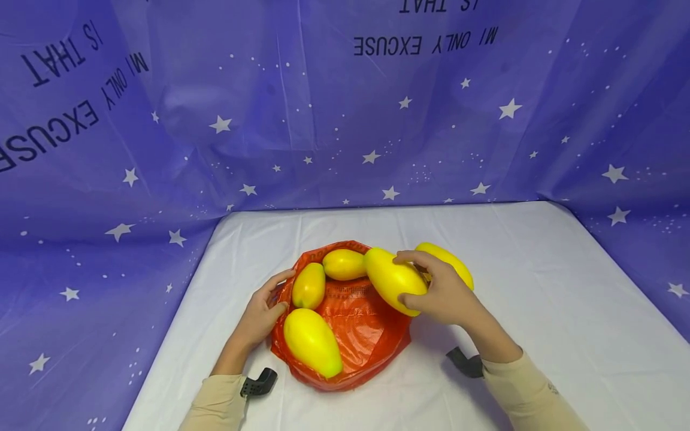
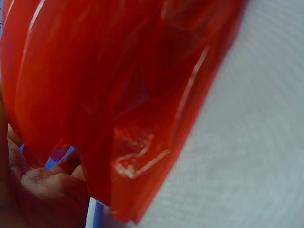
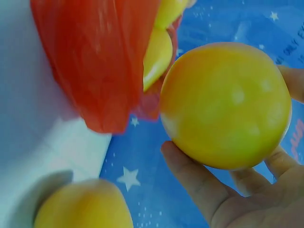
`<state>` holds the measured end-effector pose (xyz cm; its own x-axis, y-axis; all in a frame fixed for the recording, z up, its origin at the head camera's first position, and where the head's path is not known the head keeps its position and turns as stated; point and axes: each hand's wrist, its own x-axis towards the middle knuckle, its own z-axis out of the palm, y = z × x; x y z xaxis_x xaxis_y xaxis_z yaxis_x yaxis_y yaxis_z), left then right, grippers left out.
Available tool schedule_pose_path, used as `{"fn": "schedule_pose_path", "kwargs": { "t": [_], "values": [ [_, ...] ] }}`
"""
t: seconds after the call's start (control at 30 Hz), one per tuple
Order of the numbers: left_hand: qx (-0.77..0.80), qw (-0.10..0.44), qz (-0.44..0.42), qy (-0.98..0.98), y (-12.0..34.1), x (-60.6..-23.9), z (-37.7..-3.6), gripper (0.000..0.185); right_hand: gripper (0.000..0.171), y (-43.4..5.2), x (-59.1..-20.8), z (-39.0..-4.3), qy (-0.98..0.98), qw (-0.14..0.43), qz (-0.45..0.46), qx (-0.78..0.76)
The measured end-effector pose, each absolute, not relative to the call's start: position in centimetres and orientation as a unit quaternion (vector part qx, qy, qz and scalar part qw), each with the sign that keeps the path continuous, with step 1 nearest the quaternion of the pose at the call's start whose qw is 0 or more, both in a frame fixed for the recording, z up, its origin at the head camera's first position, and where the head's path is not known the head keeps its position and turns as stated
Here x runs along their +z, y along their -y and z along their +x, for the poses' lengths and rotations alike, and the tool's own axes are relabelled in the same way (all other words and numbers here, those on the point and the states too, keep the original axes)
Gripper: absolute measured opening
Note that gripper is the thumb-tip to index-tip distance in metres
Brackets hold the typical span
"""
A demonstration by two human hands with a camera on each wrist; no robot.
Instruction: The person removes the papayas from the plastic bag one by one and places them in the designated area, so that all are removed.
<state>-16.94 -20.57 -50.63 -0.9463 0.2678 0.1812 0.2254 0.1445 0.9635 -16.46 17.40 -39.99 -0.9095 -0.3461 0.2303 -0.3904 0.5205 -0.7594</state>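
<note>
A red plastic bag (image 1: 356, 335) sits with its mouth wide, several yellow papayas inside. A large papaya (image 1: 312, 342) lies at its near left; smaller ones (image 1: 309, 286) line its back left. My left hand (image 1: 262, 311) grips the bag's left rim, fingertips partly hidden; the left wrist view has the red film (image 2: 95, 85) beside the palm (image 2: 45, 194). My right hand (image 1: 444, 293) holds another large papaya (image 1: 393, 280) over the bag's right rim. In the right wrist view, thumb and fingers spread around this papaya (image 3: 227, 107).
Another papaya (image 1: 450, 263) rests on the white cloth just right of the bag, partly behind my right hand. The white-covered table (image 1: 539, 269) meets a purple star-printed curtain (image 1: 323, 120) behind and on both sides. Black wrist mounts (image 1: 260, 383) stick out from both sleeves.
</note>
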Motion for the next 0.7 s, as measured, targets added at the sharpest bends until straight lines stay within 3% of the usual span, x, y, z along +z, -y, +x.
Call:
{"fn": "schedule_pose_path", "kwargs": {
  "t": [0.7],
  "values": [
    [0.624,0.014,0.164,-0.764,20.6,-50.5,-17.0,0.063,0.061,-24.8,-38.7,-18.8,0.888,0.074,0.094,0.443]
  ]
}}
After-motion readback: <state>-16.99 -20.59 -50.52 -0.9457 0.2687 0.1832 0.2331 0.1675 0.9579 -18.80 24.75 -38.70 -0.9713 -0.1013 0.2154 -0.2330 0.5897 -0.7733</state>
